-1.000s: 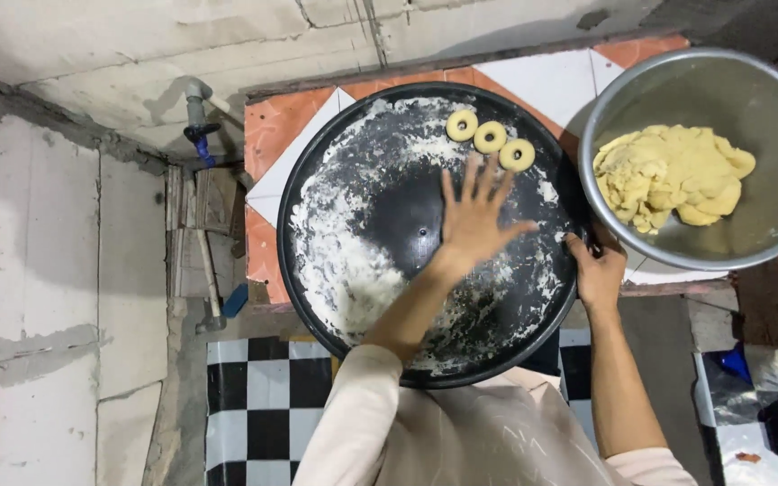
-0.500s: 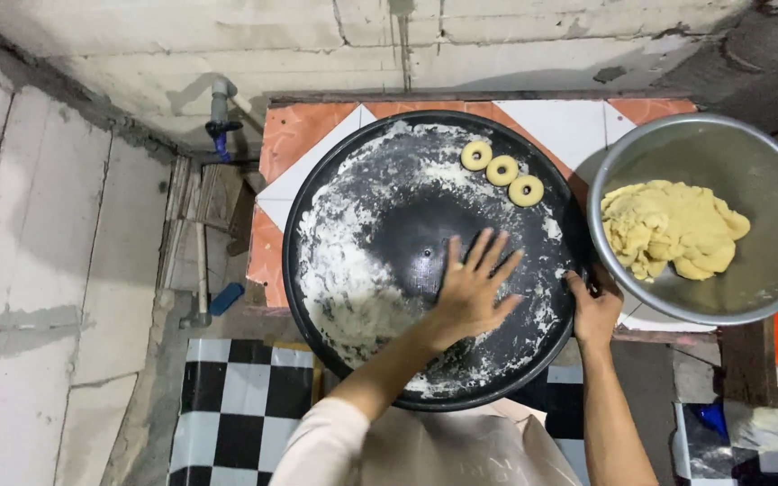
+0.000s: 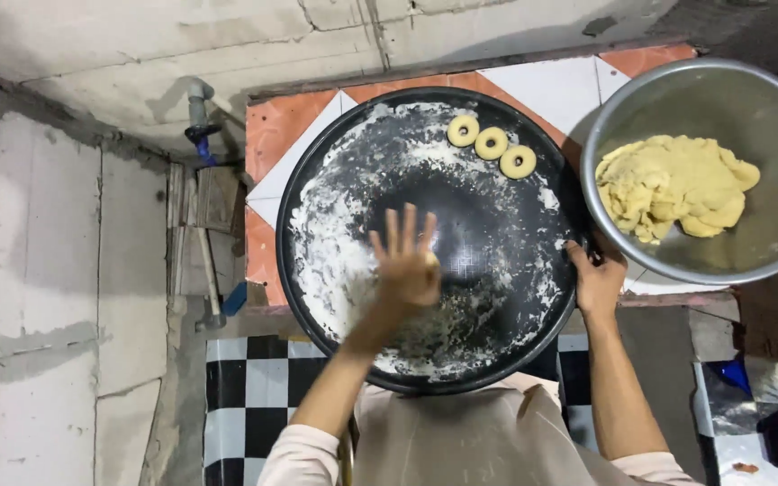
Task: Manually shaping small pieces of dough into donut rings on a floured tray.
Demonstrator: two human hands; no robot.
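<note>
Tiled counter (image 3: 290, 135) carries a floured black tray (image 3: 497, 234), where the left hand (image 3: 407, 265) lies open, fingers spread, while the right hand (image 3: 598, 281) grips its rim.

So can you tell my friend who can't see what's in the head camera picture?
A person's left hand lies flat on a big round black floury tray, while the right hand grips its rim. Three small dough rings sit at its far edge, beside a metal bowl of yellow dough.

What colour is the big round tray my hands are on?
Black, dusted with white flour: the tray, seen in the head view.
</note>
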